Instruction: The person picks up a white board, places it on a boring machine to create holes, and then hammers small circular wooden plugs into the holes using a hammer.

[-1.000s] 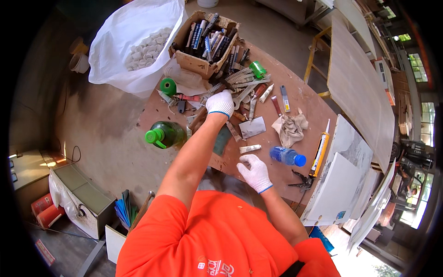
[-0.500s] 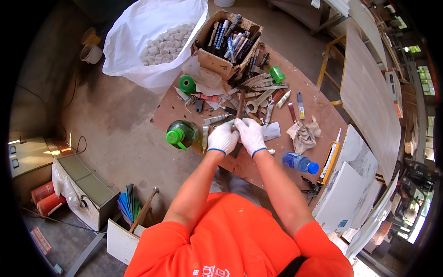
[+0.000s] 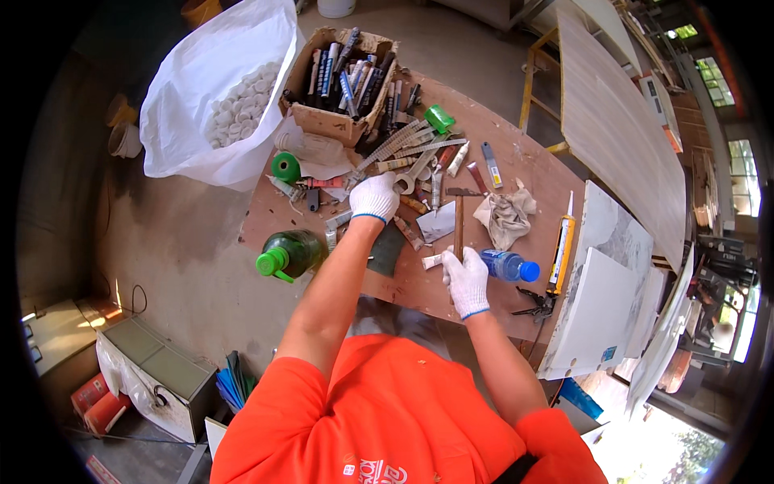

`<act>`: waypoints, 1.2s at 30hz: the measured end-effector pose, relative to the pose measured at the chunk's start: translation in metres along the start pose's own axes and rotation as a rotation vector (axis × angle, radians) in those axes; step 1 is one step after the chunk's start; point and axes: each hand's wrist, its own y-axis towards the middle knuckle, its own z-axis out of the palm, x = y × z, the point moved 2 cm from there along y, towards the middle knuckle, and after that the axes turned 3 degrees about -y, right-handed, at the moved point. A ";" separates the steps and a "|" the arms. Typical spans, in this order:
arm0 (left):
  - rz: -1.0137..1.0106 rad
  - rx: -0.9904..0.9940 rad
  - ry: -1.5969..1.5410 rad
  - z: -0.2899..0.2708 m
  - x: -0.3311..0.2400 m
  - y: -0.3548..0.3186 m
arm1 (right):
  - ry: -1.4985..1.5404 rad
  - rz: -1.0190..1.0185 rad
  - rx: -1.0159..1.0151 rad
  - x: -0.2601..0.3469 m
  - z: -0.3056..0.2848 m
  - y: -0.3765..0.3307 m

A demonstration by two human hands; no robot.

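The orange shirt point(image 3: 387, 411), nearest and below both hands, bears white printing on its chest. The right hand point(image 3: 467, 281), white-gloved, is closed around the lower handle of the hammer point(image 3: 459, 222); the handle extends forward from the fist, its head crosswise at the far end. A white tube point(image 3: 433, 261) lies just left of this hand. Just right of it lies a clear bottle point(image 3: 508, 265) with a blue label and a blue cap. Farther right are a black hand tool point(image 3: 532, 304) and a yellow cartridge point(image 3: 561, 254), its print too small to read. A crumpled rag point(image 3: 506, 216) lies ahead and to the right.

The left hand point(image 3: 376, 196), also gloved, is lowered into the clutter with its fingers curled; the fingertips are hidden, so whether it grips anything cannot be told. The wrench point(image 3: 420, 164) lies just right of it. A large green bottle point(image 3: 294, 252) stands to its near left, and a green roll point(image 3: 285, 167) lies to its far left. Beyond this hand, a cardboard box point(image 3: 330, 125) contains printed markers point(image 3: 347, 73).

All these items occupy a reddish-brown, scuffed tabletop point(image 3: 492, 129). Right of the right hand, pale panels point(image 3: 592, 315) line the table edge; one carries a small blue sticker point(image 3: 609, 353). Far left of the left hand, a white bag point(image 3: 185, 121) of white discs point(image 3: 242, 105) stands on the stained floor point(image 3: 210, 234).
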 end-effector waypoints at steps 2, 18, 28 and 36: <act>0.043 0.145 0.059 0.002 -0.007 0.017 | -0.038 0.001 -0.011 -0.014 -0.015 -0.024; 0.031 -0.149 0.022 0.015 -0.007 -0.015 | 0.052 -0.039 -0.186 -0.044 -0.032 -0.099; 0.119 -0.007 0.131 0.022 -0.006 0.004 | 0.058 -0.069 -0.122 -0.036 -0.023 -0.095; 0.330 0.195 -0.153 0.006 -0.074 -0.101 | 0.118 -0.063 -0.183 -0.040 -0.026 -0.089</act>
